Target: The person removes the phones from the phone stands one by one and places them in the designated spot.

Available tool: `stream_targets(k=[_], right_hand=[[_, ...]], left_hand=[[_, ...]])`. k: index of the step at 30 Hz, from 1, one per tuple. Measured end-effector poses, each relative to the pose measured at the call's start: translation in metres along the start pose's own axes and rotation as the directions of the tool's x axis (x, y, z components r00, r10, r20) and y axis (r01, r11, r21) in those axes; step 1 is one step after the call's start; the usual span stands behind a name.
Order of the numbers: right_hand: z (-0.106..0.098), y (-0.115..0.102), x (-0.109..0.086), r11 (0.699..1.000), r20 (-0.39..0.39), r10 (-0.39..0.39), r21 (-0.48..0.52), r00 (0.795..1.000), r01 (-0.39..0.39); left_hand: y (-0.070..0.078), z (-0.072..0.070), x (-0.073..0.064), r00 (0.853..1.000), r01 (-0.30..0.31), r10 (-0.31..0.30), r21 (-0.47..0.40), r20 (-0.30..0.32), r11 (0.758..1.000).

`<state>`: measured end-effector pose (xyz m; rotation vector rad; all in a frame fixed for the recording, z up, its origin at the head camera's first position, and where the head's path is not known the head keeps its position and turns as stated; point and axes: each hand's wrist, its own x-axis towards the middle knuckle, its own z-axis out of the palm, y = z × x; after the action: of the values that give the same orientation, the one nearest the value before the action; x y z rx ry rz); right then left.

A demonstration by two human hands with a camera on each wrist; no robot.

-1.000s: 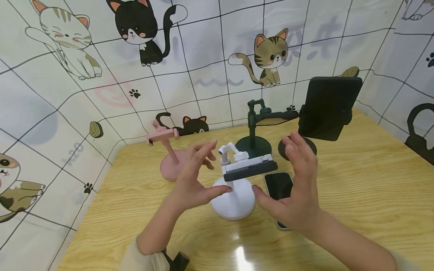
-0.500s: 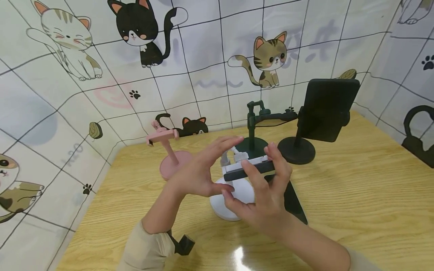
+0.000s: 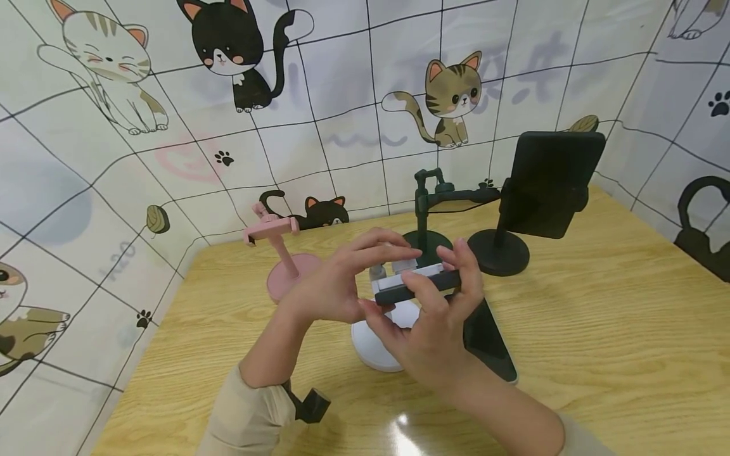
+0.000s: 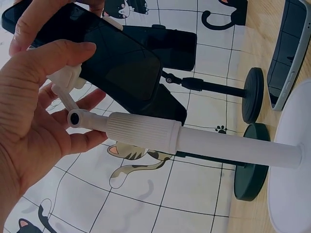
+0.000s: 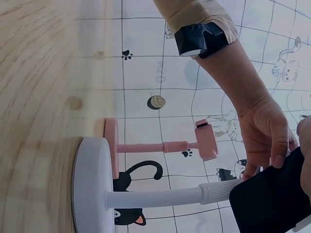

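A white phone stand [image 3: 373, 345] stands on the table with a dark phone [image 3: 393, 296] in its clamp, tilted nearly flat. My left hand [image 3: 333, 278] holds the phone and clamp from the left. In the left wrist view its thumb lies on the screen of the phone [image 4: 121, 53], while the other fingers are behind the clamp, near the arm joint of the stand [image 4: 228, 145]. My right hand [image 3: 441, 329] grips the phone's right part between thumb and fingers. Only a piece of the right hand [image 5: 306, 150] shows in the right wrist view.
Behind stand a pink phone stand [image 3: 288, 269], a dark green stand [image 3: 423, 215] and a black stand [image 3: 499, 253] holding a black tablet-like panel [image 3: 553, 183]. Another phone [image 3: 490, 342] lies on the table, right of the white base. A cat-patterned cloth [image 3: 342, 95] hangs at the back.
Both hands have closed in from either side of the white stand and taken hold of the phone in its clamp. The right hand moved left; the phone's tilt looks unchanged.
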<state>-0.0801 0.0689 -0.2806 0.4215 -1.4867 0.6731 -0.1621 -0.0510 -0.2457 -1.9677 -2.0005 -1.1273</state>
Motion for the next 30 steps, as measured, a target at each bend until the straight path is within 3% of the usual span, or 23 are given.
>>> stream_targets(k=[16, 23, 30], right_hand=[[0.0043, -0.0003, 0.0002, 0.999, -0.021, 0.018, -0.04, 1.0, -0.019], [0.0057, -0.0001, 0.0024, 0.999, -0.018, 0.005, -0.032, 1.0, -0.005], [0.0045, -0.0004, 0.0038, 0.999, -0.001, -0.01, -0.04, 1.0, 0.01]], left_hand=[[-0.001, -0.0003, 0.0018, 0.999, 0.006, -0.008, 0.054, 0.035, 0.999], [-0.0002, 0.0001, 0.0018, 0.998, 0.018, -0.019, 0.02, 0.057, 1.0], [-0.0018, 0.0002, 0.0035, 0.998, -0.011, 0.01, 0.01, 0.057, 1.0]])
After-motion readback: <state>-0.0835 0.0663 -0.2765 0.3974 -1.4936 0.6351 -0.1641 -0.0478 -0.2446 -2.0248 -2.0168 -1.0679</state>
